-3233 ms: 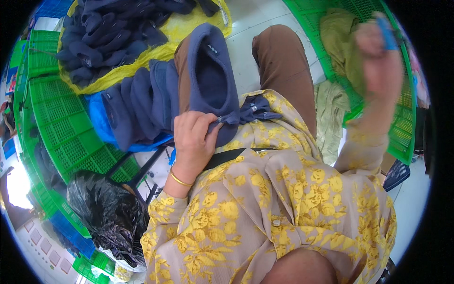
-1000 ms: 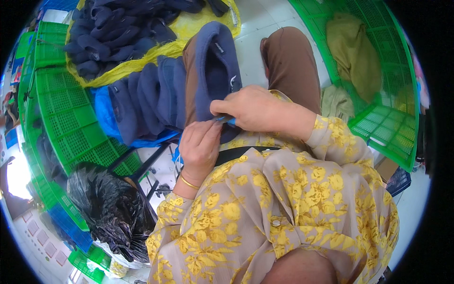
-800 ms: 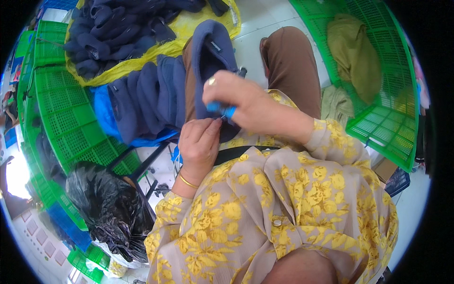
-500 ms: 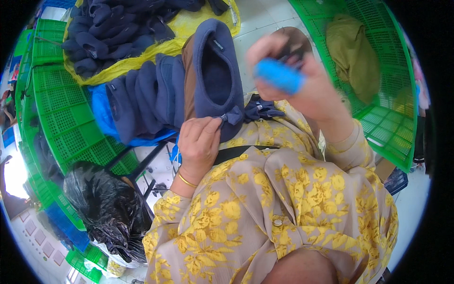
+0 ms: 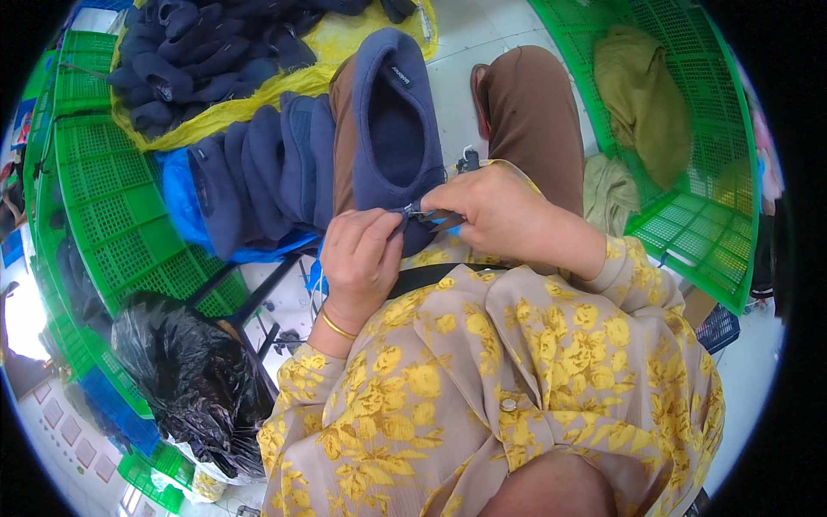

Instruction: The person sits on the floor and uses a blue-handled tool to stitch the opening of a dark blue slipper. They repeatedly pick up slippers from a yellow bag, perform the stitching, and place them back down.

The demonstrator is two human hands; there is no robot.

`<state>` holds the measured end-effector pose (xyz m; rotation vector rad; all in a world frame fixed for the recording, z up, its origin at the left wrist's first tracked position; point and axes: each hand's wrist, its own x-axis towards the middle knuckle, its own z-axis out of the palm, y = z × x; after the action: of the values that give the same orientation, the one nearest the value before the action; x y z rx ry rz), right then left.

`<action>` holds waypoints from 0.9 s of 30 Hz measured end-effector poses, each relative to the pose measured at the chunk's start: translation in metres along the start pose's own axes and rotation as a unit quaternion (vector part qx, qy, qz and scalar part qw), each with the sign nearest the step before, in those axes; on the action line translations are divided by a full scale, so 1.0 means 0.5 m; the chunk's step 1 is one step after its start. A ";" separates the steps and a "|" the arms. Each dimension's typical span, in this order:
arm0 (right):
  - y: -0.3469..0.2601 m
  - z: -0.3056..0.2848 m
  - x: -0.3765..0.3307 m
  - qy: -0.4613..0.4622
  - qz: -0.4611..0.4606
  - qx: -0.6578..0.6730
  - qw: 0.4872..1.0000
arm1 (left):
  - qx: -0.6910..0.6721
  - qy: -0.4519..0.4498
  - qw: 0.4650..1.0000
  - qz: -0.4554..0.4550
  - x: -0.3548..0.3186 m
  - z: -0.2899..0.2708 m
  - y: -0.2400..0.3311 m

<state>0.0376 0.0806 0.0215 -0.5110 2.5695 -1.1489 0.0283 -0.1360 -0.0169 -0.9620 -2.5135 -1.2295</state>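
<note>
A dark blue fabric slipper [image 5: 394, 164] rests on my left thigh, its opening facing up. My left hand [image 5: 357, 258] is closed, pinching a small dark blue fabric piece [image 5: 399, 212] by the slipper's near end. My right hand [image 5: 508, 207] grips scissors [image 5: 446, 222]; their dark blades point left, touching or very close to the small piece at my left fingertips. A bit of blue shows beneath the right hand, and most of the handle is hidden in it. Left of the slipper, several more dark blue slippers [image 5: 250, 177] stand in a row.
Dark blue slippers lie heaped on a yellow sack [image 5: 323, 65] at the far left. Green plastic crates [image 5: 121, 207] line the left side. Another green crate [image 5: 719, 112] at right holds olive cloth [image 5: 642, 95]. A black plastic bag [image 5: 194, 379] sits near left.
My right hand has come down and left from its raised position, bringing the scissors to the small fabric piece. My left hand stays nearly in place, pinching the piece.
</note>
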 end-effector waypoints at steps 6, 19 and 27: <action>-0.007 0.001 0.002 -0.009 0.008 -0.039 0.999 | -0.007 -0.003 1.000 0.000 -0.001 0.000 -0.001; -0.036 0.027 0.018 -0.037 0.095 -0.076 0.992 | -0.002 -0.011 1.000 -0.003 -0.010 0.008 -0.005; -0.033 0.034 0.001 -0.067 0.113 -0.055 0.990 | 0.013 -0.044 0.998 -0.032 -0.004 -0.005 0.010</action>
<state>0.0473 0.0590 0.0232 -0.2983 2.5067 -0.8718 0.0327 -0.1366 -0.0130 -0.9579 -2.6400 -1.1946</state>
